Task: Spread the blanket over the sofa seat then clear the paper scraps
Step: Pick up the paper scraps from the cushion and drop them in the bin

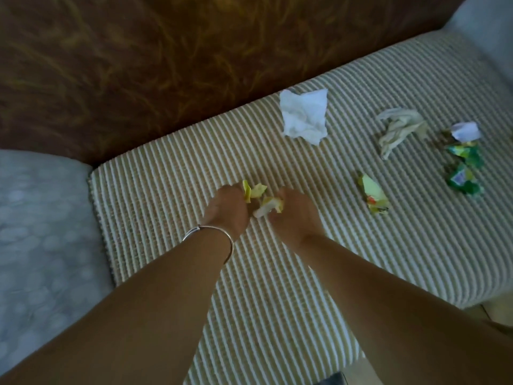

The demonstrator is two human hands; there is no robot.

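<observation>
A beige and white striped blanket (172, 207) lies flat over the sofa seat. My left hand (227, 211), with a silver bangle at the wrist, is closed on a yellow paper scrap (254, 190). Close beside it my right hand (294, 215) grips a pale yellow-white scrap (268, 207). Further scraps lie on the blanket to the right: a white crumpled tissue (304, 115), a cream twisted scrap (399, 129), a yellow-green scrap (373, 194), a small white scrap (466, 131) and two green wrappers (465, 169).
The brown patterned sofa back (138, 65) rises behind the blanket. A grey dotted cover (41, 232) shows on the seat at the left and again at the far top right. The blanket's front edge drops off at the lower right.
</observation>
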